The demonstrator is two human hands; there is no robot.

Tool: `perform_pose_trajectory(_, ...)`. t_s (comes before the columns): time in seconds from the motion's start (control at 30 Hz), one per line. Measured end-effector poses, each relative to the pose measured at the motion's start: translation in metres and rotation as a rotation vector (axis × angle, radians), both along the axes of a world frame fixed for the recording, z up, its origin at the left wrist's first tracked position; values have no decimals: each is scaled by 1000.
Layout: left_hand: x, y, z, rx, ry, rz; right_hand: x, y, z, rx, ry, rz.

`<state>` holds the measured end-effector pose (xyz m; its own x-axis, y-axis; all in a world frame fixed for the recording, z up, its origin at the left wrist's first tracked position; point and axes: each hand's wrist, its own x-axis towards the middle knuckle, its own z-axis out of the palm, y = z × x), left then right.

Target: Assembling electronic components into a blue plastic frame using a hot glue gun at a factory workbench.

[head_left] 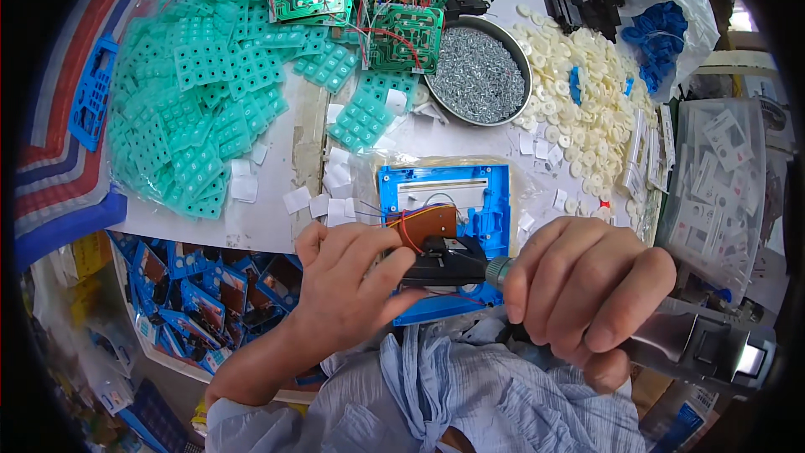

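My left hand (352, 277) is closed on a black plastic part (453, 267), thumb below it and fingers above. A brown circuit board (432, 225) with coloured wires sits just behind the part, over an open blue plastic casing (496, 201) on the table. In my right hand (587, 294) is an electric screwdriver (704, 340), held sideways with the fingers wrapped round its body. Its ridged collar (498, 272) meets the right end of the black part; the bit's tip is hidden from sight.
Teal rubber keypads (201, 84) are heaped at left. Green circuit boards (407, 38) stand behind the casing, beside a round metal bowl of screws (478, 71). Cream discs (587, 75) lie right. Several assembled blue casings (214, 285) fill a box at lower left.
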<state>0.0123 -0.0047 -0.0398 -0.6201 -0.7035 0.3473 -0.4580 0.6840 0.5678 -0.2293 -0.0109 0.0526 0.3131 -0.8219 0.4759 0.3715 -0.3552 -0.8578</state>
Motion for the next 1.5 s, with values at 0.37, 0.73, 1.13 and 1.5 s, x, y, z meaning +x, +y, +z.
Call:
perform_pose_trajectory(0.37,-4,-6,-5,63,24,-71,11,1,-9,-3,0,-19)
perform_pose_trajectory(0.73,-1,-8,-7,35,11,-96,11,-2,-11,-1,39,6)
perform_pose_trajectory(1.13,-1,-6,-9,50,45,-93,17,1,-13,-3,51,-21)
perform_pose_trajectory(1.5,-1,-7,-8,68,106,-124,23,1,-14,-28,49,-22)
